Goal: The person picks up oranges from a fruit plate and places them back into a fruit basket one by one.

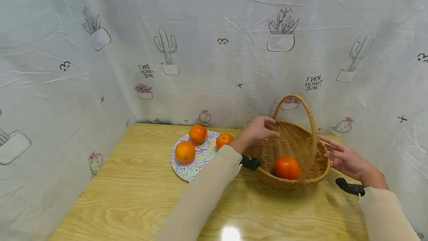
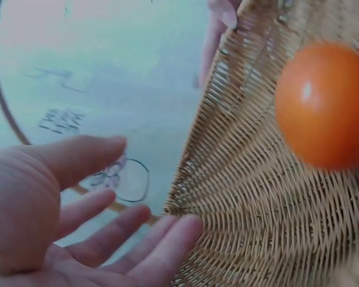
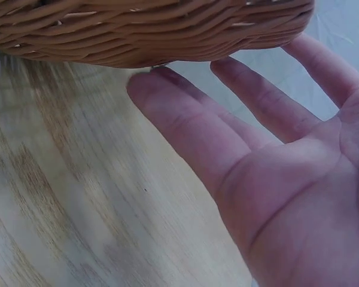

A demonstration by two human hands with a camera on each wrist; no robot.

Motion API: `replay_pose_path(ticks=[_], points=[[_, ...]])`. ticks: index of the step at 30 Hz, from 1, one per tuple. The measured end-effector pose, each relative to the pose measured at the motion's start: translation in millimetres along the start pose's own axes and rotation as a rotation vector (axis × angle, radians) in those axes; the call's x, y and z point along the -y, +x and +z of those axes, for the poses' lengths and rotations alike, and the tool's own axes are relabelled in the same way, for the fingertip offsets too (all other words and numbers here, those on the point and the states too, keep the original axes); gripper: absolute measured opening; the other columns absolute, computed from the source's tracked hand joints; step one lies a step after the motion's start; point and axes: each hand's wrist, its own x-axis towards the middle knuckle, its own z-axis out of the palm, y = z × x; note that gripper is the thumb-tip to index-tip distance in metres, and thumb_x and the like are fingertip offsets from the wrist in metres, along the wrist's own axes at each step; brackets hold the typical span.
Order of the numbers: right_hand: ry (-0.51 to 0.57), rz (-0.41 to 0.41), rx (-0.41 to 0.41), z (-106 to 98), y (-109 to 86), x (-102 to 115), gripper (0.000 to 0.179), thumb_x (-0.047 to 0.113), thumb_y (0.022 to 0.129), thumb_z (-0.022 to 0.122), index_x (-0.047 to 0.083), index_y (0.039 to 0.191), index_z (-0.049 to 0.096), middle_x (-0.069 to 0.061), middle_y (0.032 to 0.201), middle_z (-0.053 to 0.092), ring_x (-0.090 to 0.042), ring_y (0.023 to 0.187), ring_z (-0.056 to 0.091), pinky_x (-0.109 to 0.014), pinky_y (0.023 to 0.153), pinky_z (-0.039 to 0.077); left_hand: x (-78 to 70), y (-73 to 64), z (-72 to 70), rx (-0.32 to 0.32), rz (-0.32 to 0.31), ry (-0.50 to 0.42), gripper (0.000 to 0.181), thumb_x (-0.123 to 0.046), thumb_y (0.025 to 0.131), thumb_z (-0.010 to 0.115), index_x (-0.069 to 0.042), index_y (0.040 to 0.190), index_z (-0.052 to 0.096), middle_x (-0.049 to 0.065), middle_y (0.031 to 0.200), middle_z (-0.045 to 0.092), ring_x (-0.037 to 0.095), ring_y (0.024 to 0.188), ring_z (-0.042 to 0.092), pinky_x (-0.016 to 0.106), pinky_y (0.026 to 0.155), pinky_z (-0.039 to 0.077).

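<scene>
A wicker basket (image 1: 267, 155) with a tall arched handle (image 1: 312, 122) stands towards the right of the table. Inside it lies a smooth, glossy orange-red fruit (image 1: 287, 168), also large in the left wrist view (image 2: 329, 104). My left hand (image 1: 260, 129) hovers at the basket's left side, holding nothing; its loosely bent fingers (image 2: 161, 245) are at the wicker edge. At the basket's right side is my right hand (image 1: 349, 161). Its extended fingers (image 3: 185, 119) reach the outer wall and underside of the rim, apparently touching it, with the palm facing the basket.
Left of the basket, a round plate with a colourful speckled pattern (image 1: 208, 150) bears three oranges (image 1: 185, 151), one partly behind my left forearm. The wooden table (image 1: 133, 189) ends against a pale curtain (image 1: 207, 55) printed with cacti, at the back and left.
</scene>
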Motion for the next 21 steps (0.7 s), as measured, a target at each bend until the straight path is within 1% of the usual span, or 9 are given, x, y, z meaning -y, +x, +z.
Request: replay_pose_path(ticks=[3, 5, 7, 11, 13, 15, 17, 19, 21], points=[[-0.016, -0.007, -0.018, 1, 0.2, -1, 0.071, -0.012, 0.105, 0.023, 0.030, 0.161, 0.034, 0.016, 0.149, 0.053, -0.014, 0.109, 0.067, -0.034, 0.092, 0.061, 3.5, -12.2, -8.4, -0.011, 0.068, -0.031, 0.047, -0.020, 0.093, 0.078, -0.010, 0.136, 0.064, 0.011, 0.127, 0.068, 0.020, 0.104, 0.067, 0.028, 0.080, 0.058], [-0.024, -0.014, -0.030, 2, 0.2, -2, 0.070, -0.012, 0.105, 0.023, 0.030, 0.161, 0.033, 0.016, 0.148, 0.052, -0.012, 0.106, 0.067, -0.033, 0.090, 0.061, 8.5, -18.6, -12.4, -0.031, 0.120, -0.028, 0.044, -0.022, 0.093, 0.077, -0.011, 0.134, 0.066, 0.011, 0.127, 0.069, 0.015, 0.104, 0.066, 0.024, 0.082, 0.055], [-0.030, -0.021, -0.040, 2, -1.0, -2, 0.070, -0.012, 0.105, 0.023, 0.029, 0.162, 0.032, 0.017, 0.147, 0.051, -0.011, 0.103, 0.066, -0.032, 0.089, 0.061, 13.8, -24.4, -15.4, -0.039, 0.170, -0.034, 0.043, -0.022, 0.095, 0.076, -0.009, 0.135, 0.066, 0.013, 0.129, 0.069, 0.013, 0.104, 0.066, 0.022, 0.085, 0.054], [-0.034, -0.035, -0.046, 2, -4.2, -4, 0.070, -0.012, 0.105, 0.022, 0.027, 0.164, 0.027, 0.012, 0.142, 0.050, -0.009, 0.101, 0.064, -0.030, 0.086, 0.061, 23.7, -33.5, -18.7, -0.050, 0.240, -0.058, 0.042, -0.023, 0.097, 0.073, -0.009, 0.135, 0.065, 0.014, 0.129, 0.070, 0.011, 0.106, 0.066, 0.021, 0.091, 0.054], [-0.031, -0.044, -0.043, 2, -4.7, -5, 0.070, -0.011, 0.105, 0.022, 0.027, 0.164, 0.025, 0.008, 0.138, 0.051, -0.009, 0.101, 0.064, -0.030, 0.085, 0.061, 27.5, -38.6, -20.7, -0.063, 0.258, -0.080, 0.040, -0.023, 0.098, 0.072, -0.011, 0.135, 0.065, 0.013, 0.128, 0.070, 0.012, 0.108, 0.067, 0.023, 0.093, 0.055], [-0.038, -0.051, -0.045, 3, -4.6, -6, 0.070, -0.011, 0.106, 0.022, 0.026, 0.165, 0.024, 0.005, 0.135, 0.051, -0.008, 0.101, 0.064, -0.029, 0.085, 0.061, 30.3, -44.8, -24.0, -0.077, 0.267, -0.107, 0.038, -0.023, 0.099, 0.071, -0.012, 0.135, 0.065, 0.013, 0.128, 0.070, 0.016, 0.112, 0.067, 0.026, 0.095, 0.055], [-0.048, -0.052, -0.056, 4, -3.8, -6, 0.070, -0.011, 0.106, 0.023, 0.026, 0.164, 0.025, 0.006, 0.136, 0.051, -0.008, 0.100, 0.064, -0.029, 0.085, 0.061, 33.7, -52.5, -28.9, -0.093, 0.276, -0.126, 0.037, -0.024, 0.100, 0.069, -0.014, 0.135, 0.065, 0.012, 0.128, 0.069, 0.017, 0.114, 0.067, 0.028, 0.096, 0.055], [-0.054, -0.050, -0.066, 5, -2.6, -5, 0.070, -0.011, 0.105, 0.024, 0.027, 0.164, 0.027, 0.008, 0.138, 0.052, -0.008, 0.099, 0.064, -0.029, 0.085, 0.061, 37.8, -61.0, -35.7, -0.098, 0.273, -0.150, 0.037, -0.025, 0.101, 0.067, -0.017, 0.137, 0.064, 0.012, 0.132, 0.067, 0.020, 0.118, 0.065, 0.033, 0.099, 0.054], [-0.066, -0.047, -0.076, 5, -1.3, -5, 0.070, -0.011, 0.105, 0.025, 0.027, 0.163, 0.028, 0.010, 0.140, 0.050, -0.007, 0.099, 0.064, -0.029, 0.085, 0.061, 42.6, -69.7, -43.5, -0.111, 0.263, -0.161, 0.038, -0.027, 0.102, 0.066, -0.019, 0.140, 0.062, 0.011, 0.135, 0.065, 0.020, 0.121, 0.064, 0.036, 0.101, 0.054]])
